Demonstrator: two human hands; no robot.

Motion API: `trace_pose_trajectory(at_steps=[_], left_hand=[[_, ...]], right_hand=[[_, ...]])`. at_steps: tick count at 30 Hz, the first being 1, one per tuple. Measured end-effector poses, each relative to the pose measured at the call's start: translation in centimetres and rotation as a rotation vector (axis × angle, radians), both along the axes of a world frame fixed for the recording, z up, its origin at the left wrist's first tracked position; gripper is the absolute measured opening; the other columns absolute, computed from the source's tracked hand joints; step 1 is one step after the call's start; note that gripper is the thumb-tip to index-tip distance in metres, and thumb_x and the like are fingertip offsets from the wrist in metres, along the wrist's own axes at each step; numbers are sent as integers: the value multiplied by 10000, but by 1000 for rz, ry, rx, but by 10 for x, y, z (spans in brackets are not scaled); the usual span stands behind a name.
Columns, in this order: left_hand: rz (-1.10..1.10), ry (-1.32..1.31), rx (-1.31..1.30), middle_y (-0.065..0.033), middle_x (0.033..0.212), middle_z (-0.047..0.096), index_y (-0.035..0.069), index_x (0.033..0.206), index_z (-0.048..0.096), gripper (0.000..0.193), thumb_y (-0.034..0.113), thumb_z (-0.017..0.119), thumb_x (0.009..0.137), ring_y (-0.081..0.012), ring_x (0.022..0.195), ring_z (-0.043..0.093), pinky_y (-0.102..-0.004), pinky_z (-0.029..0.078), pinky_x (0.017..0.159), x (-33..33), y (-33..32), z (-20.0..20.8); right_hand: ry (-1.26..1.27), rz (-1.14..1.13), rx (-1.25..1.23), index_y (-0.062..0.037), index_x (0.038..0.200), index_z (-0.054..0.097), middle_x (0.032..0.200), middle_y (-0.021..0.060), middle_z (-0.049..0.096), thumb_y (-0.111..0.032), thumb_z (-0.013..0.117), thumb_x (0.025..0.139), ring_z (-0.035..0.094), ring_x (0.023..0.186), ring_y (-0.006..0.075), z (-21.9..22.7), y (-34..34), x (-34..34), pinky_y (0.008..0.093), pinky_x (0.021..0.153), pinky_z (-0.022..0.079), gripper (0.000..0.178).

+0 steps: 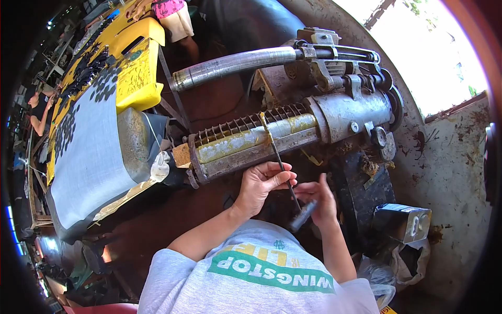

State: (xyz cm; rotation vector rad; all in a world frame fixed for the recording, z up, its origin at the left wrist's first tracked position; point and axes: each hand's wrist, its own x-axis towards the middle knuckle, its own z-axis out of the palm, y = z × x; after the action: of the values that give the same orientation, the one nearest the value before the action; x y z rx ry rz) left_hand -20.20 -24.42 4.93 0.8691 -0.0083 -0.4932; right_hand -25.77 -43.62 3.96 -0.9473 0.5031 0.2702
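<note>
My left hand [256, 188] pinches a thin dark rod [278, 157] between thumb and fingers. The rod's far end, smeared yellow, lies over the coated roller [230, 145] of a metal roller machine [353, 116]. At the rod's near end is a blurred grey block [303, 216]; whether it is fixed to the rod, I cannot tell. My right hand [319, 200] is close beside the rod and block, thumb raised and fingers apart, slightly smeared by motion. A row of dark metal teeth [246, 125] runs along the roller's far side.
A polished metal cylinder [235, 65] extends above the machine. To the left, a grey sheet [91, 172] with dark pieces covers a table beside yellow sheeting [138, 78]. A metal can [402, 222] stands at right. Two other people [175, 21] [39, 112] are farther off.
</note>
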Motion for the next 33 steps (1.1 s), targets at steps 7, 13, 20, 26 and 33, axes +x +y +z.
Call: trace_pose_trajectory(at_steps=[7, 13, 20, 26, 33], left_hand=[[39, 30, 65, -83, 892, 713, 56, 969, 665, 133, 86, 721, 852, -159, 790, 693, -285, 575, 727, 3, -5, -2], [103, 66, 78, -49, 858, 699, 80, 918, 657, 129, 89, 749, 828, -143, 760, 684, -269, 562, 686, 2, -9, -2], [95, 84, 77, -45, 887, 695, 90, 931, 648, 136, 119, 746, 840, -137, 787, 676, -262, 551, 709, -1, -7, -6], [-53, 175, -154, -81, 979, 696, 48, 1147, 618, 230, 135, 625, 934, -161, 922, 670, -296, 557, 809, -8, -1, 15], [-130, -11, -120, -112, 975, 701, 19, 1151, 624, 231, 84, 615, 930, -186, 922, 681, -319, 569, 828, -2, 3, -3]], right_hand=[[-722, 47, -1169, 32, 1167, 596, 1111, 179, 626, -75, 736, 752, 601, 1023, 293, 55, 19, -37, 364, 919, 453, 451], [-626, 264, -1517, -5, 1182, 548, 1004, 150, 624, -156, 760, 765, 605, 881, 303, 43, 53, -25, 401, 836, 440, 491], [-472, 183, -1082, 12, 888, 647, 672, 81, 621, -54, 662, 866, 556, 592, 187, 33, 51, -13, 310, 538, 423, 71], [-225, 259, 95, 49, 938, 660, 574, 1, 514, -83, 588, 933, 454, 439, 85, 35, 40, -7, 225, 449, 368, 150], [-237, 361, 408, 51, 961, 665, 518, 19, 498, -183, 566, 941, 466, 420, 136, 3, 32, -1, 302, 564, 410, 254]])
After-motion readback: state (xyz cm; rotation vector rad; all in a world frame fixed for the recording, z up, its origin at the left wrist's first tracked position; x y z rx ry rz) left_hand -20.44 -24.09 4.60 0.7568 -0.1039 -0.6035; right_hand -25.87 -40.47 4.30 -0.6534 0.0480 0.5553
